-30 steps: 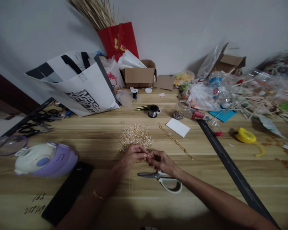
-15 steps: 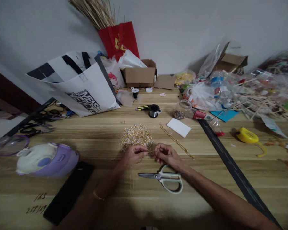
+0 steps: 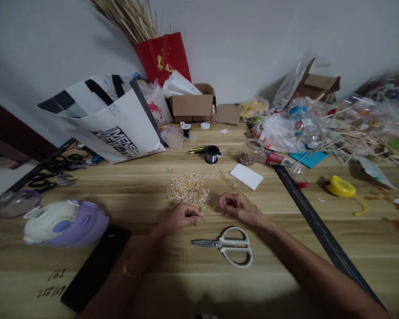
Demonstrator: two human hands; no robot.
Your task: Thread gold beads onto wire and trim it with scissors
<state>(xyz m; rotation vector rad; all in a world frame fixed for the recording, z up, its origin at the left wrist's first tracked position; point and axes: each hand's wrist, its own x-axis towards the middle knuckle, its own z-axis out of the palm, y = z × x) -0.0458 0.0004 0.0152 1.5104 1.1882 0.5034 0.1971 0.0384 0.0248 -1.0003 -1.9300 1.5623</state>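
A tangled heap of gold and clear beads on fine wire [image 3: 189, 190] lies on the wooden table. Just in front of it, my left hand [image 3: 186, 215] is closed in a pinch, with a small gold glint at the fingertips. To the right my right hand [image 3: 234, 206] pinches too, and a short bit of thin gold strand [image 3: 215, 206] shows beside its fingers. How the strand runs between the hands is too fine to tell. White-handled scissors [image 3: 224, 245] lie nearer to me, blades pointing left. Partly behind my right hand stretches a gold beaded chain [image 3: 232, 185].
A white card [image 3: 246, 177], a wire spool [image 3: 212, 154] and a jar of beads [image 3: 250, 153] stand beyond the hands. At left are a purple-and-white bottle [image 3: 68, 223] and a black phone-like slab [image 3: 95, 268]. A yellow tape measure [image 3: 341, 186] lies right, near piled plastic and sticks.
My hands have drawn apart: the right went right and slightly up, over part of the beaded chain, and the left shifted slightly left and down. The scissors' handles are now uncovered.
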